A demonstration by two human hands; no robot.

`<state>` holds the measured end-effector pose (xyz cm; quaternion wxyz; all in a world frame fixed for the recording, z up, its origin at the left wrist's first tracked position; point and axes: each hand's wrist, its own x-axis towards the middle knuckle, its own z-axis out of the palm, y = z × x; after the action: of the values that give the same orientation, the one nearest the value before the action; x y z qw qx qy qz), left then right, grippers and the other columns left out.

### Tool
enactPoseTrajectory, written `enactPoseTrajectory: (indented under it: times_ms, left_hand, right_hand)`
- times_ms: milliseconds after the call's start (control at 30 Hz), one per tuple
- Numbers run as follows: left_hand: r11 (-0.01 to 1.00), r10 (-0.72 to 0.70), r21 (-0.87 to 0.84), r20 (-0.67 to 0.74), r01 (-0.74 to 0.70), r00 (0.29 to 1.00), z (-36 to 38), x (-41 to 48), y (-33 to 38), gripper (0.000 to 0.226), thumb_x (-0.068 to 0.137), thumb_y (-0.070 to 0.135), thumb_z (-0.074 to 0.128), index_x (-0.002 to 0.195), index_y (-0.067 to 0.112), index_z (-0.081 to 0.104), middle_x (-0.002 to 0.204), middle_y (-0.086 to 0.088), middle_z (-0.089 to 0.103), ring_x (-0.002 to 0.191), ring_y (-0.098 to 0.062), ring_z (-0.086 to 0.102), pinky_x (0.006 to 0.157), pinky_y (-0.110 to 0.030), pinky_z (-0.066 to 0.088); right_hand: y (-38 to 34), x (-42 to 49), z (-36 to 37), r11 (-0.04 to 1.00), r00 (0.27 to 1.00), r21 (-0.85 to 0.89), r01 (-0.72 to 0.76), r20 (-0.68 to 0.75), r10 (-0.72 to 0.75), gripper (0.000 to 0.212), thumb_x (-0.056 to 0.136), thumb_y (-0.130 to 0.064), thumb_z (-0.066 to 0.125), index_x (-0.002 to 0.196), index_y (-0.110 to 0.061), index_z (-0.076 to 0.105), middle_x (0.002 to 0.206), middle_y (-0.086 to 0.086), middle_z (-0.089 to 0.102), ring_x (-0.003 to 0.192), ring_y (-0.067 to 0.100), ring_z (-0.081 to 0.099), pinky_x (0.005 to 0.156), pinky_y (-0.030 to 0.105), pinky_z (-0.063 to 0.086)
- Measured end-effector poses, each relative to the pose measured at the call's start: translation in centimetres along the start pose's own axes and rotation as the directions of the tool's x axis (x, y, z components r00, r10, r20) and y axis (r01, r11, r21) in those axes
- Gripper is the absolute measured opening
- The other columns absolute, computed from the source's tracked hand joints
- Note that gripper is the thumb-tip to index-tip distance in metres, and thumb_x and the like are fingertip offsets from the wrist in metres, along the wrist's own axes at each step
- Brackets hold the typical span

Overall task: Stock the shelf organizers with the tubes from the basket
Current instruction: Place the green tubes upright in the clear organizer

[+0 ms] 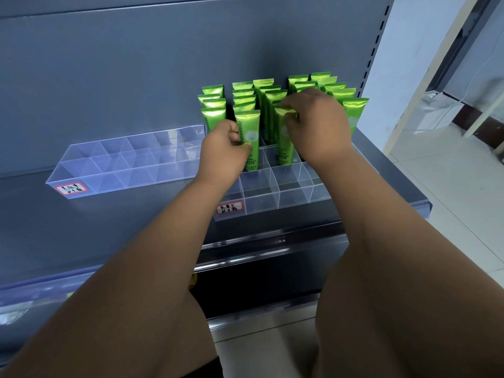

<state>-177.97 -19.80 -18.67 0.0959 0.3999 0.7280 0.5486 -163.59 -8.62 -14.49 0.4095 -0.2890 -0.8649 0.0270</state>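
Head view: the tubes (214, 115) are glossy bright green, flat and crimped at the top, each printed with a pale round flower and lettering down the side; only "amomile" can be read. They stand upright, crimped end up, in close rows in the rear compartments of the right organizer (272, 186), a clear plastic tray divided into square cells on the grey shelf (122, 227), against the back panel (163, 64).

The left hand (223, 148) grips the left tube (249, 137) at mid-height, with its fingers curled round the tube's left edge. This tube stands upright at the front of its row, its lower end inside a cell.

The right hand (319, 126) pinches the crimped top of the right tube (285, 143) between thumb and fingertips. That tube is also upright, its lower end down in a cell just right of the left tube.

A red-bordered label (230, 207) with handwriting sits on the right organizer's front wall. The left organizer (131, 165), also clear and divided, lies beside it to the left and bears a similar label (71, 188). A pale tiled floor (450, 200) shows at right.
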Motion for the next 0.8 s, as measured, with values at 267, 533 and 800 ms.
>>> enactPoseTrajectory:
  times_ms: [267, 533, 800]
  left_hand:
    - [1.000, 0.001, 0.014, -0.003, -0.001, 1.000, -0.02, -0.17, -0.03, 0.022, 0.087, 0.002, 0.070, 0.094, 0.014, 0.053, 0.086, -0.001, 0.052, 0.082, -0.017, 0.053, 0.076, -0.033, 0.053]
    - [0.999, 0.008, 0.041, -0.009, -0.008, 1.000, 0.15, -0.13, -0.10, 0.022, 0.086, 0.001, 0.070, 0.092, 0.012, 0.052, 0.086, -0.004, 0.051, 0.081, -0.018, 0.052, 0.076, -0.036, 0.054]
    - [0.999, 0.002, 0.041, -0.012, -0.001, 1.000, 0.14, -0.25, 0.01, 0.022, 0.087, 0.002, 0.071, 0.094, 0.011, 0.053, 0.088, -0.005, 0.052, 0.081, -0.017, 0.052, 0.074, -0.035, 0.054]
  right_hand:
    - [-0.05, 0.45, 0.10, 0.999, 1.000, 0.047, 0.018, -0.015, -0.017, 0.044, 0.075, 0.002, 0.052, 0.110, -0.012, 0.074, 0.101, 0.013, 0.073, 0.089, 0.036, 0.066, 0.071, 0.040, 0.055]
    - [0.25, 0.72, 0.59, 0.997, 0.999, 0.054, 0.051, -0.022, -0.050, 0.034, 0.077, -0.002, 0.053, 0.099, -0.010, 0.079, 0.098, 0.011, 0.075, 0.089, 0.034, 0.069, 0.074, 0.041, 0.056]
    - [0.14, 0.69, 0.61, 0.999, 0.999, 0.048, 0.002, -0.037, 0.000, 0.034, 0.078, -0.002, 0.050, 0.096, -0.011, 0.077, 0.095, 0.010, 0.074, 0.085, 0.033, 0.066, 0.068, 0.039, 0.053]
